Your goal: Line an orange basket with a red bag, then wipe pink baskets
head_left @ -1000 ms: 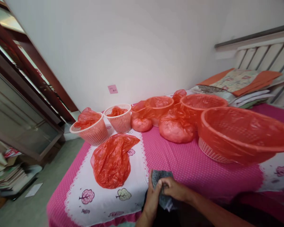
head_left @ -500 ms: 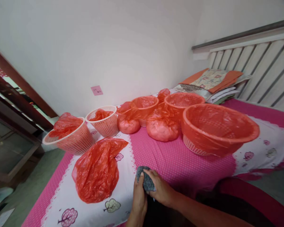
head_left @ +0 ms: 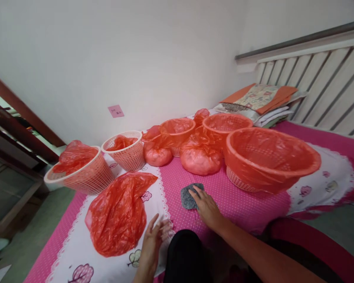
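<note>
A small grey, fuzzy folded cloth (head_left: 188,199) is at the pink dotted part of the bedcover (head_left: 177,173). The fingers of my right hand (head_left: 208,208) lie over its right edge, with the thumb hidden. My left hand (head_left: 153,241) is held apart from the cloth, fingers spread and nothing in it. To the left of that hand, a bulging red plastic bag (head_left: 118,216) rests on the white tree-print strip.
Along the wall stand two pale plastic baskets (head_left: 129,155) (head_left: 91,177) with red bags inside. Filled red bags (head_left: 200,157) (head_left: 157,155) sit beside red-lined baskets (head_left: 178,127) (head_left: 227,122) (head_left: 271,157). Folded bedding (head_left: 259,100) is piled near the radiator (head_left: 312,78). My dark-clad knee (head_left: 185,255) is in front.
My left hand has let go of the grey cloth and moved left, opening. My right hand has carried the cloth forward and right to the bedcover. The view has shifted slightly.
</note>
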Available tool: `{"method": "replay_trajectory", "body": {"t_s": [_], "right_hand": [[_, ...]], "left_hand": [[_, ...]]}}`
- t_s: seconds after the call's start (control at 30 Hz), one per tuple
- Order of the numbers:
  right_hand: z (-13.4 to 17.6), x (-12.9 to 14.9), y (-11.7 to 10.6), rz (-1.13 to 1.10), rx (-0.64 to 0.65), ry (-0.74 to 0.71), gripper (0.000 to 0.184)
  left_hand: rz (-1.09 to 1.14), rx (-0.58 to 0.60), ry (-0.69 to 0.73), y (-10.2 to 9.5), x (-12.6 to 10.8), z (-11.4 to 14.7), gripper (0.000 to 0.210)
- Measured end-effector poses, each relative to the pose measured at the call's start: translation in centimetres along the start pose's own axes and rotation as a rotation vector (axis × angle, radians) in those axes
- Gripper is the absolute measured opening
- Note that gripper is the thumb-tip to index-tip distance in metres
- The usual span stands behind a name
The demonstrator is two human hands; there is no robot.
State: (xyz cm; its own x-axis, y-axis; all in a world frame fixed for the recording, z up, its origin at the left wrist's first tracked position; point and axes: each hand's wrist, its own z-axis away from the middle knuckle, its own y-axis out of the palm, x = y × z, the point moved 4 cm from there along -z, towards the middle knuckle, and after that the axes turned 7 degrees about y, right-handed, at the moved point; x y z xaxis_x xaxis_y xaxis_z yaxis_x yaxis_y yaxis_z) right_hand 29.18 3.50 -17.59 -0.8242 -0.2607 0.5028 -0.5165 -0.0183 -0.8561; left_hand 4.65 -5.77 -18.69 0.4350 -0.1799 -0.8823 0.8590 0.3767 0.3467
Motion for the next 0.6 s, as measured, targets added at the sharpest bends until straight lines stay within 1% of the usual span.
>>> {"method": "replay_trajectory", "body": {"t_s": [0.03,0.07,0.1,0.17,0.2,0.23,0.3,0.4,0.5,0.6], "right_hand": [[0.3,-0.5,1.2,0.073,0.103,0.018,0.078],[0.8,-0.8,2.6,0.142,0.241,0.011,0.077],[1.4,-1.0,3.8,0.16,0.314,0.007,0.072],[2.3,-1.2,5.4,0.197,0.369,0.017,0.073],[2.6,-1.2,6.0,0.216,0.386,0.022,0.075],[2.8,-1.2,6.4,0.241,0.399,0.026,0.079],[3.0,-1.2,6.9,0.294,0.426,0.026,0.083],[3.0,-1.5,6.9,0.361,0.433,0.024,0.086],[2.9,-1.9,6.9,0.365,0.408,0.009,0.086],[2.9,-2.3,7.2,0.342,0.386,-0.01,0.084]], "left_hand": [[0.008,-0.067,0.016,-1.8,-0.8,-0.5,0.062],[0.006,-0.129,0.042,-3.6,-2.0,-1.0,0.053],[-0.008,-0.194,0.085,-5.4,-3.4,-1.5,0.044],[-0.049,-0.336,0.162,-8.7,-7.1,-2.1,0.026],[-0.054,-0.381,0.225,-10.0,-9.3,-2.3,0.019],[-0.051,-0.415,0.252,-11.1,-11.5,-2.5,0.015],[-0.03,-0.447,0.278,-12.5,-15.8,-2.9,0.012],[-0.003,-0.488,0.294,-13.9,-21.4,-4.1,0.015],[0.015,-0.519,0.301,-14.9,-25.5,-6.2,0.014],[0.052,-0.557,0.311,-15.8,-28.5,-8.8,0.017]]}}
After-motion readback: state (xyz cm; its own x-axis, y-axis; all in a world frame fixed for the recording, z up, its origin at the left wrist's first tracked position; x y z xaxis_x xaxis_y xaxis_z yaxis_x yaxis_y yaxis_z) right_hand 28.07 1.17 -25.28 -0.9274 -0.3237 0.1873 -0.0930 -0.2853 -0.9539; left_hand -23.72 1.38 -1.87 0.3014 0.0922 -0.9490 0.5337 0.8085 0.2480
